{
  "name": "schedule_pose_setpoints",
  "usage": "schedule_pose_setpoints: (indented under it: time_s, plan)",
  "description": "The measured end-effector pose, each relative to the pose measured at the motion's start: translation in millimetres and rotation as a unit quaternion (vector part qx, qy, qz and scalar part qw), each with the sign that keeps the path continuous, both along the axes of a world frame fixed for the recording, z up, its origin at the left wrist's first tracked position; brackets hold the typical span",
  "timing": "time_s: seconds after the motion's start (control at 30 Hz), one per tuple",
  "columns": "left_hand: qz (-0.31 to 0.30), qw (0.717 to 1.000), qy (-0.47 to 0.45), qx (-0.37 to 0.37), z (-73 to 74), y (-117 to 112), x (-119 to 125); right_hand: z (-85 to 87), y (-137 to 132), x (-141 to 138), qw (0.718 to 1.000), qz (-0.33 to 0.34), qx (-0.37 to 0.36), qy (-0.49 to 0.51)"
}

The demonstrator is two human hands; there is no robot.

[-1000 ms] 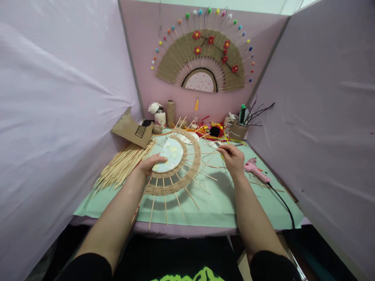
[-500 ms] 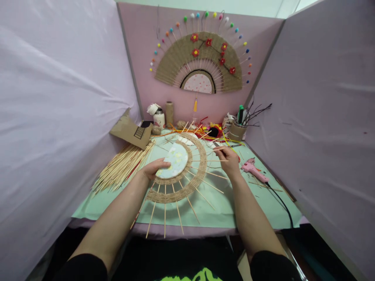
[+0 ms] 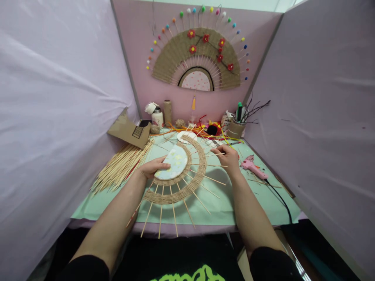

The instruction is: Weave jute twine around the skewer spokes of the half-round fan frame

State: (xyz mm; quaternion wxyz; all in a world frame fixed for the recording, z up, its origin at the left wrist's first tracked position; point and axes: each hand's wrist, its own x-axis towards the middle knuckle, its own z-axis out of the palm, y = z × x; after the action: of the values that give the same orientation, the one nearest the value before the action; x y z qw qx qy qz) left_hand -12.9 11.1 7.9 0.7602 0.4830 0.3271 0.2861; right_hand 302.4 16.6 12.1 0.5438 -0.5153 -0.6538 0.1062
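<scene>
Your left hand has its grip clamped on the woven twine fan, thumb lying across the floral half-round panel and the other fingers hidden beneath. You hold the fan tilted over the tabletop, its wooden sticks spreading outward past the outer woven band. Your right hand is just right of the fan, beside the stick tips; its thumb and fingers bend toward each other, but you cannot tell from this view whether that grip is clamped on anything.

Left of the fan you have a heap of loose sticks, with a torn cardboard piece over its far end. Right of the fan, past your right hand, lies a pink glue gun. Beyond the fan you see a white disc, a twine spool standing upright, and a flower-decorated fan on the pink wall.
</scene>
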Motion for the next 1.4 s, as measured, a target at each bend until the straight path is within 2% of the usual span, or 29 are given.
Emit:
schedule_pose_setpoints:
  time_s: [0.23,0.47,0.77,1.0,1.23,1.3,1.4]
  plan:
    - [0.010,1.000,0.010,-0.006,0.4,-1,3,7.3,-3,9,0.999,0.016,-0.011,0.036]
    - [-0.006,1.000,0.015,-0.025,-2.3,-1,9,17.6,-7,25,0.984,0.088,-0.097,0.118]
    - [-0.057,0.997,0.040,-0.039,-8.1,-2,12,23.2,-11,35,0.975,0.129,-0.142,0.116]
    - [-0.099,0.993,0.050,-0.044,-10.7,-4,17,19.3,-12,45,0.957,0.182,-0.184,0.135]
    - [-0.082,0.996,-0.009,-0.029,-13.4,-3,10,15.6,-9,45,0.912,0.248,-0.198,0.262]
    - [-0.090,0.995,-0.026,-0.024,-16.5,-2,9,14.8,-9,43,0.910,0.255,-0.191,0.267]
    - [-0.111,0.993,-0.034,-0.022,-18.0,0,8,14.5,-5,35,0.926,0.236,-0.188,0.226]
